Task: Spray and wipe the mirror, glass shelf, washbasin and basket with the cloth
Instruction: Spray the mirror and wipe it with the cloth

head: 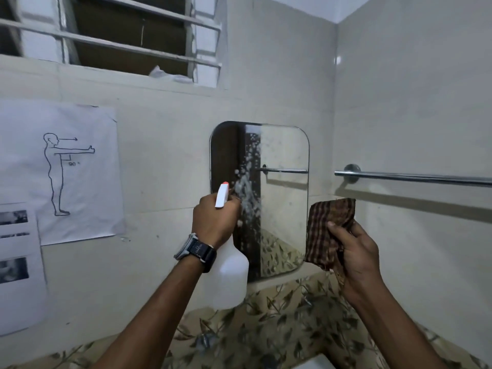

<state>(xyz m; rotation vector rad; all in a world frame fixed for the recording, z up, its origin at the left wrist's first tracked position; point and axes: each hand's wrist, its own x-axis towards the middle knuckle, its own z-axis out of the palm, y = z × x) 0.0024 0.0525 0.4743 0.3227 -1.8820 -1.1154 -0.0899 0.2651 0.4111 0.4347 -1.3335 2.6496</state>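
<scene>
A rounded rectangular mirror (282,198) hangs on the tiled wall ahead. White spray droplets fly against its left half. My left hand (215,222) grips the white spray bottle (229,278) by its trigger head, the red-tipped nozzle pointing at the mirror. My right hand (354,251) holds a folded brown checked cloth (328,230) just right of the mirror's lower edge, apart from the glass. A white corner of the washbasin (316,363) shows at the bottom edge. Glass shelf and basket are out of view.
A chrome towel bar (415,177) runs along the right wall at mirror height. Paper sheets (77,171) are taped to the wall at left. A barred window (119,38) sits above. Leaf-patterned tiles (266,323) cover the wall below the mirror.
</scene>
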